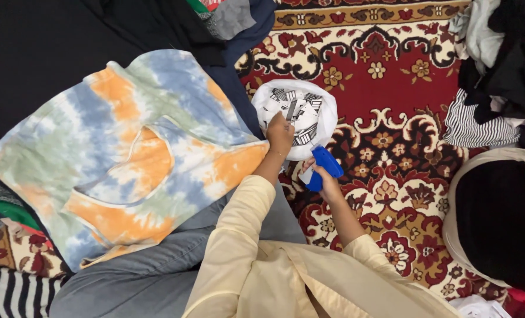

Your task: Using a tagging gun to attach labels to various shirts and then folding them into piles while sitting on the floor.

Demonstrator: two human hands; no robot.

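Head view, read left to right. A striped cloth (9,291) shows at 8 o'clock, at the frame's lower edge. Above it a tie-dye sweatshirt (127,153), soft knit in orange, blue, pale green and white, lies flat across the person's lap with its front pocket uppermost; its long axis runs from 10 o'clock to 4 o'clock. Beneath it, grey denim (150,277) covers the legs.

At centre, two cream-sleeved arms reach toward 12 o'clock. The left hand (279,134) has its fingers curled, pressing or gripping the near edge of a white garment (298,112), which is bundled into a rounded mass with a black graphic print facing up. The bundle rests on the patterned carpet (404,88), partly over the sweatshirt's right edge, and lies directly at 12 o'clock from the left hand, touching it. The right hand (327,179) closes around a blue handheld tool (323,168), a smooth hard plastic body with a white end; its long axis runs from 7 o'clock to 1 o'clock, its upper end just beside the bundle's lower edge. The left hand is the nearer to the garment.

The carpet is woven, red with cream and black floral motifs. At 3 o'clock lie a black-and-white striped cloth (480,126) and dark clothes (509,53); at 4 o'clock sits a dark rounded form with a beige rim (498,218).
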